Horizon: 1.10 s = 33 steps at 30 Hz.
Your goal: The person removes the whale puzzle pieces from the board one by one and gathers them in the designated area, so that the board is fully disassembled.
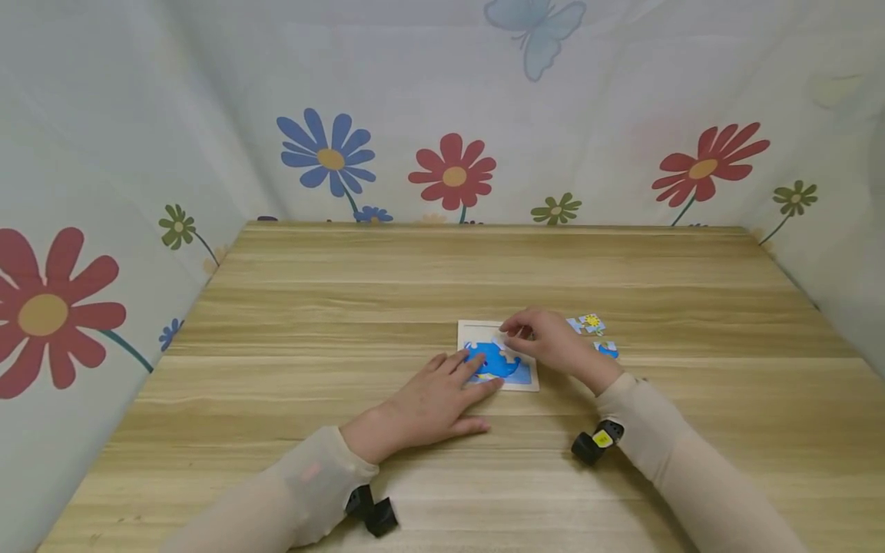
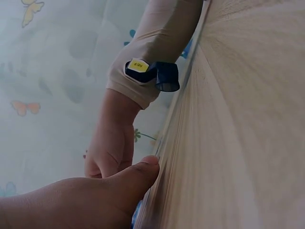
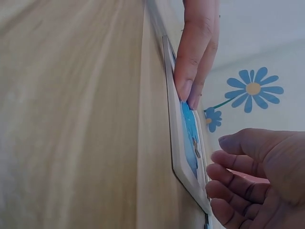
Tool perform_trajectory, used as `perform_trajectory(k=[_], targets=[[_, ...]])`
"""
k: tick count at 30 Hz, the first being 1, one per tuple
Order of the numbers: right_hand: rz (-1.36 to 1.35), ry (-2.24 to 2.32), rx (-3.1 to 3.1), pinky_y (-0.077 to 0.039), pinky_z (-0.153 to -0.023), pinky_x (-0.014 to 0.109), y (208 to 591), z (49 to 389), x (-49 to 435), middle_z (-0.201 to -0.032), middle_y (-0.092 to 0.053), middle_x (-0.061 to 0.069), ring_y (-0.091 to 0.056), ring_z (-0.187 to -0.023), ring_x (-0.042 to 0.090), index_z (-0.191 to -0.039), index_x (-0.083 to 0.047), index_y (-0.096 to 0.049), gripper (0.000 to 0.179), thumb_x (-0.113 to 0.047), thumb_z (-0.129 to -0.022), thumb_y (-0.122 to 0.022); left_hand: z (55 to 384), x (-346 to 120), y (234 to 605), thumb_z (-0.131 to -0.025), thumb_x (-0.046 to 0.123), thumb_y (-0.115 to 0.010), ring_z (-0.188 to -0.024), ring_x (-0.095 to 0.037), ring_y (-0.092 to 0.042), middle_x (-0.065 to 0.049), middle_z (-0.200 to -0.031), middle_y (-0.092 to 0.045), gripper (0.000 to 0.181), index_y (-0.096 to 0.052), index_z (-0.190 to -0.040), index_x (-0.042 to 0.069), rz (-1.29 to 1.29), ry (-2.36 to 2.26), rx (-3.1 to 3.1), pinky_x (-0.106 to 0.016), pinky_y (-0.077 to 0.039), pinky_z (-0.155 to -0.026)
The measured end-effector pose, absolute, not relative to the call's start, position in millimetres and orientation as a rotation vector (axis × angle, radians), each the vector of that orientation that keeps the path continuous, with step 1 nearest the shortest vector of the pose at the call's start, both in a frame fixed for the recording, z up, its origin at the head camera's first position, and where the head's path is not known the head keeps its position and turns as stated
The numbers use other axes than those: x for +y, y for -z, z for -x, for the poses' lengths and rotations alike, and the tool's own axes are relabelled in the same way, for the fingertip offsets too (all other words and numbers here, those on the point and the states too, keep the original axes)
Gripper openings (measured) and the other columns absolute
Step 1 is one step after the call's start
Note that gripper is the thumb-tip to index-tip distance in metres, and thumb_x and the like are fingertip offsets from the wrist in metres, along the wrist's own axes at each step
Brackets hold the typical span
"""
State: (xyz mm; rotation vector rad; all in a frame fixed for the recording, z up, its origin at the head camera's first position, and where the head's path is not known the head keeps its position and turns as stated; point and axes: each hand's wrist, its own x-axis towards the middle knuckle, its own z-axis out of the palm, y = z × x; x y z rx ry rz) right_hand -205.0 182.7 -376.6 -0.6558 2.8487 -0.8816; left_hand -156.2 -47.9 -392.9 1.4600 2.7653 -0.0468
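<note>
A small square jigsaw board [image 1: 464, 329] with a pale frame lies on the table, showing a blue whale picture [image 1: 494, 357]. My left hand [image 1: 435, 395] rests its outstretched fingers on the picture's lower left part; its thumb lies on the wood in front. Over the board's upper right side is my right hand [image 1: 546, 338], fingers loosely bent, thumb and index apart. In the right wrist view, no piece shows between the fingers of the right hand [image 3: 257, 176]. Loose puzzle pieces [image 1: 591, 322] lie right of it, one with a yellow sun; a blue piece [image 1: 606, 349] is nearer me.
The wooden table [image 1: 311, 307] runs back to a white curtain [image 1: 401, 69] printed with flowers and a butterfly. A black wrist camera [image 1: 588, 448] sits on the right sleeve, another black camera [image 1: 380, 516] on the left.
</note>
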Motion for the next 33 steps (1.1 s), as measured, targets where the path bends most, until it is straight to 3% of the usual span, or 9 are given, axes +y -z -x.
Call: perform_trajectory(k=[23,33], targets=[[0.572,0.844,2.8,-0.048,-0.072,0.029,373.6,208.1,168.3,-0.083,-0.065,0.005,-0.057,-0.075,0.014,-0.094,-0.005,-0.067,0.009,-0.012,-0.089,-0.065,157.0,-46.1,393.3,-0.095,0.061,-0.041,-0.14,-0.036,-0.037,-0.014,-0.152,-0.039,0.061,-0.042,-0.146,0.028,-1.494,0.062,2.795,-0.05,-0.038,-0.108],[0.558,0.827,2.798,-0.051,-0.078,0.035,372.1,207.1,165.2,-0.089,-0.068,0.008,-0.06,-0.078,0.015,-0.105,-0.002,-0.068,0.018,-0.013,-0.091,-0.063,156.4,-46.3,391.8,-0.095,0.061,-0.041,-0.14,-0.036,-0.037,-0.014,-0.153,-0.038,0.061,-0.042,-0.146,0.028,-1.486,0.068,2.789,-0.05,-0.038,-0.108]])
